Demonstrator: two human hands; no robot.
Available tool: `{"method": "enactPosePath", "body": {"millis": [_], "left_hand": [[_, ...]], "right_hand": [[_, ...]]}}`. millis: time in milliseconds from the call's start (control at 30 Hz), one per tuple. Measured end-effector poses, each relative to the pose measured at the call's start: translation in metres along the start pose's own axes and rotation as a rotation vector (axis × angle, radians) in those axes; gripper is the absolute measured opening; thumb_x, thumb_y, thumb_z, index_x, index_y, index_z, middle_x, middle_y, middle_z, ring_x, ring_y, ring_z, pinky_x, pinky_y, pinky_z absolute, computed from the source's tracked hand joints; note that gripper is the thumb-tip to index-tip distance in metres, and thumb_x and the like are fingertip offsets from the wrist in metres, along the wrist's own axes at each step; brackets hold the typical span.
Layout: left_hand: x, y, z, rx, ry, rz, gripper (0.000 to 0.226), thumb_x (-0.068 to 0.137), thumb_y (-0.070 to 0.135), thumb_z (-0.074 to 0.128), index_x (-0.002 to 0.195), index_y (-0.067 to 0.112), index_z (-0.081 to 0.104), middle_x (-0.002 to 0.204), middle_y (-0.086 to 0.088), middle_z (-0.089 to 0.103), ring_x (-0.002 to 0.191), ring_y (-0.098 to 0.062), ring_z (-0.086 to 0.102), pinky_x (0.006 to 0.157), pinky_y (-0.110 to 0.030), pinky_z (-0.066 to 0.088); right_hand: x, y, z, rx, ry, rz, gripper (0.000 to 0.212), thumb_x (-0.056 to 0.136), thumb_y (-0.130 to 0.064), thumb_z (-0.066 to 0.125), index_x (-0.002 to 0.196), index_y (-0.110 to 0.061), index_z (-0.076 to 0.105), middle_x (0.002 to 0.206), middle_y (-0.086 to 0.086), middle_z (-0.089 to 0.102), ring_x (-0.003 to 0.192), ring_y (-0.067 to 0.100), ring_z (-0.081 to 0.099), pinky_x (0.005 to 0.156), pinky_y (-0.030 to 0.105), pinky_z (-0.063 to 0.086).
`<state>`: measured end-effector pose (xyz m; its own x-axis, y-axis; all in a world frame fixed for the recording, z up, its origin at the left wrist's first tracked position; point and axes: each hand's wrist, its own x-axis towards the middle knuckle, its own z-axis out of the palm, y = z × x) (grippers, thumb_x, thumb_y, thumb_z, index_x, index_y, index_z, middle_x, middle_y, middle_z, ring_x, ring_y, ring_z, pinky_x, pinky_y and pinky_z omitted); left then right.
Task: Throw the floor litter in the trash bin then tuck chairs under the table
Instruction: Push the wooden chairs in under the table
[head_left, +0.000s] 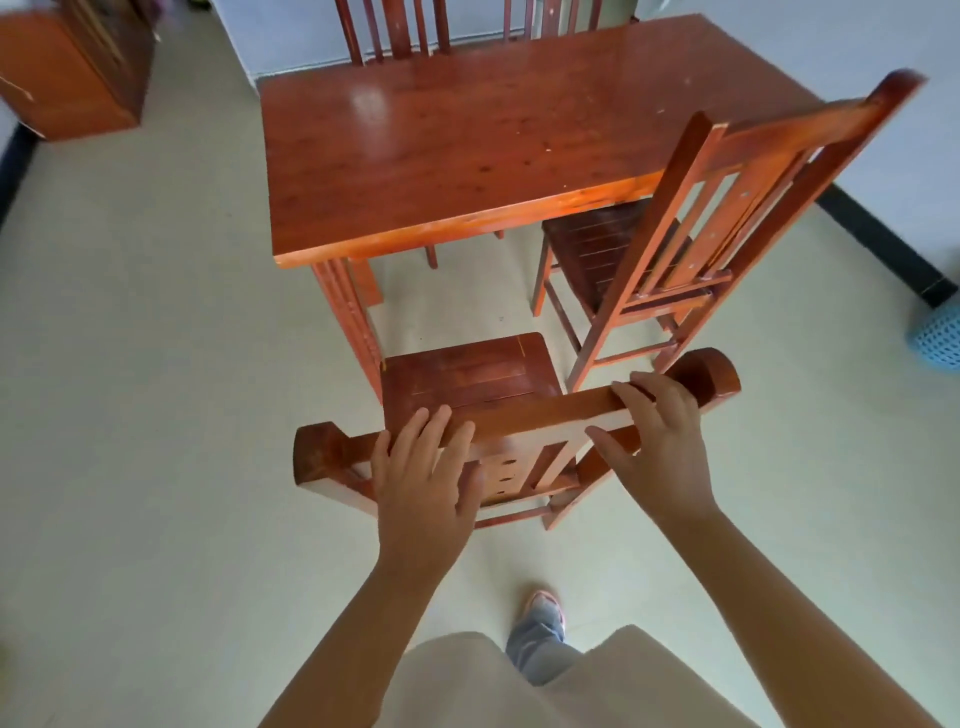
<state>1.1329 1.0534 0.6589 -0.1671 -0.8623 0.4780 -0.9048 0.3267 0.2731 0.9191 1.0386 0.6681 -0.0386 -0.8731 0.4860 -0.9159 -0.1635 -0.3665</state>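
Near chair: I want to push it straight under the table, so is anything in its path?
Yes. The table's corner leg stands right at the seat's front left corner. The tilted second chair crowds the right side. Both hands rest on the top rail.

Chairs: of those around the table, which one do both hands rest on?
The nearest chair, at the table's near-left corner: left hand and right hand hold its top rail. The others stand untouched.

We look from head height, steeply down and forward, close above both forearms, table (457, 140) filling upper centre.
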Motion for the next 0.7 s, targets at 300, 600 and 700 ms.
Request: {"method": "enactPosePath", "body": {"millis": [300,600,700], "left_hand": [[0.011,0.007,0.026,0.337,0.101,-0.002,0.034,0.095,0.040,0.031,0.106,0.016,0.052,0.102,-0.015,0.070,0.099,-0.033,0.063,0.088,-0.062,0.037],[0.057,0.019,0.046,0.346,0.136,-0.033,0.035,0.095,0.042,0.030,0.105,0.017,0.053,0.100,-0.013,0.071,0.099,-0.031,0.063,0.090,-0.057,0.036],[0.075,0.018,0.050,0.325,0.104,-0.069,0.046,0.095,0.043,0.025,0.101,0.015,0.062,0.101,-0.013,0.071,0.099,-0.031,0.063,0.090,-0.056,0.037]], "right_hand": [[0.011,0.028,0.027,0.123,0.205,-0.156,0.034,0.074,-0.033,0.060,0.093,-0.006,0.053,0.095,0.018,0.063,0.092,0.029,0.048,0.079,0.036,0.044],[0.059,0.056,0.042,0.152,0.183,-0.107,0.045,0.067,-0.042,0.067,0.088,-0.003,0.054,0.088,0.025,0.065,0.093,0.029,0.045,0.085,0.036,0.036],[0.074,0.059,0.048,0.164,0.199,-0.115,0.043,0.070,-0.042,0.061,0.088,-0.004,0.053,0.088,0.025,0.065,0.093,0.028,0.045,0.085,0.037,0.037]]}}
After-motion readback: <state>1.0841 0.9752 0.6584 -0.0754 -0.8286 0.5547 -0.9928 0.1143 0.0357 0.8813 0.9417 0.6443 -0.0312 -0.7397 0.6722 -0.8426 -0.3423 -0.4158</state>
